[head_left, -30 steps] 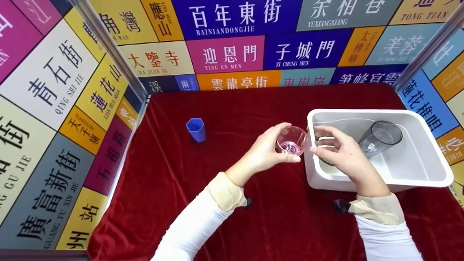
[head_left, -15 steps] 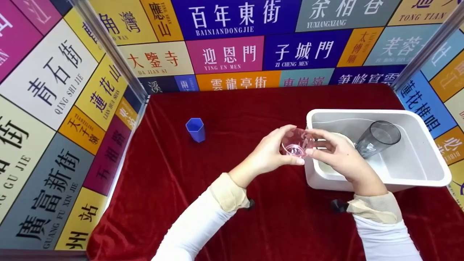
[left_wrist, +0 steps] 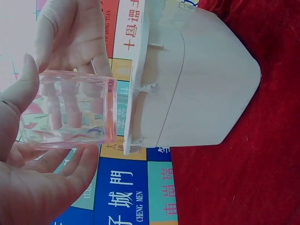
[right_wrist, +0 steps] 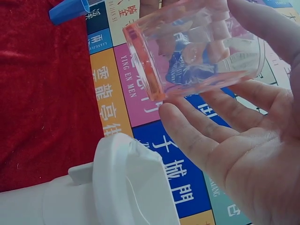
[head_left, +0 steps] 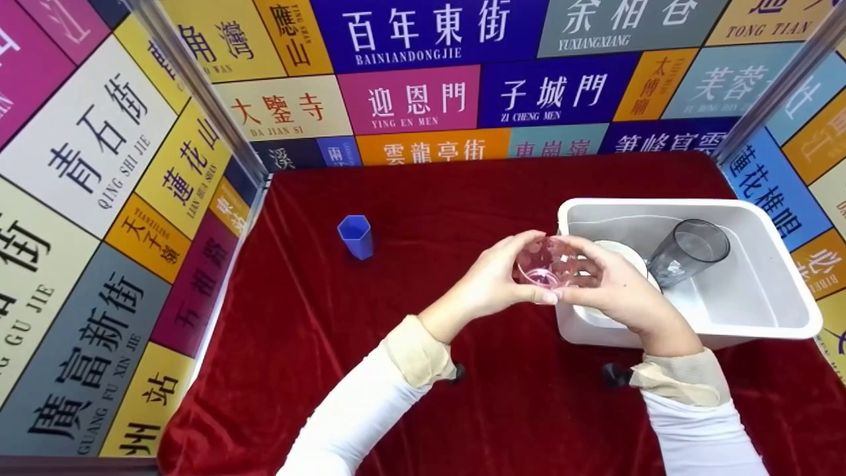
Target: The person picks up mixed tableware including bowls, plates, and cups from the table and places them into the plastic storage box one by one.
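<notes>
Both hands hold a clear pink cup (head_left: 547, 259) over the red cloth, beside the near left corner of a white plastic tub (head_left: 786, 311). My left hand (head_left: 492, 276) grips the cup from the left, thumb at its near side. From the right, my right hand (head_left: 624, 287) has its thumb and fingers around the other side. In the right wrist view the faceted cup (right_wrist: 206, 54) lies between thumb and spread fingers, its thick base towards the tub. The left wrist view shows the cup (left_wrist: 70, 110) sideways, with fingers of both hands about it.
Inside the tub a smoky grey tumbler (head_left: 691, 254) leans beside a white round dish (head_left: 628, 254), partly hidden by my right hand. A blue hexagonal cup (head_left: 357, 238) stands upright on the red cloth (head_left: 423, 198) at left. Panels with printed signs (head_left: 416, 99) enclose the table.
My right hand has come left from over the tub's rim and taken hold of the pink cup. My left hand has shifted slightly right with the cup.
</notes>
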The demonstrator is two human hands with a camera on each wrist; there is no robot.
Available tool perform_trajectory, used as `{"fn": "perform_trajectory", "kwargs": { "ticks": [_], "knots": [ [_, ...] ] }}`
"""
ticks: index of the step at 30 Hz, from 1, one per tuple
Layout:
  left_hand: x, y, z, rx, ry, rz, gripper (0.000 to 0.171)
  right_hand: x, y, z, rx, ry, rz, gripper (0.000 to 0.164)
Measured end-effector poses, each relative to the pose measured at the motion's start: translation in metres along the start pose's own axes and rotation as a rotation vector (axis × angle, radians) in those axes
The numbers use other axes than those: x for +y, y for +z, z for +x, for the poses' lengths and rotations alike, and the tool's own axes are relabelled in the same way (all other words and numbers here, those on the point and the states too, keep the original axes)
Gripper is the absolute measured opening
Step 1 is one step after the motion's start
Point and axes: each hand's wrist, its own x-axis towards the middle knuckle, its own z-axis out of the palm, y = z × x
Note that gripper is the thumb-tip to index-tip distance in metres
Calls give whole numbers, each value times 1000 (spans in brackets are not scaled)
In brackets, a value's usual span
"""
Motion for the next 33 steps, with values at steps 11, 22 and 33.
{"fn": "perform_trajectory", "kwargs": {
  "ticks": [11, 22, 33],
  "knots": [
    [-1, 1, -3, -33, 22, -10, 97, 0, 1, 0, -9, 40, -21, 71],
    [-5, 0, -6, -59, -6, -134, 96, 0, -2, -3, 30, 21, -25, 69],
    [-12, -2, -9, -42, -45, -120, 90, 1, -10, -7, 58, 9, 1, 78]
  ]
}}
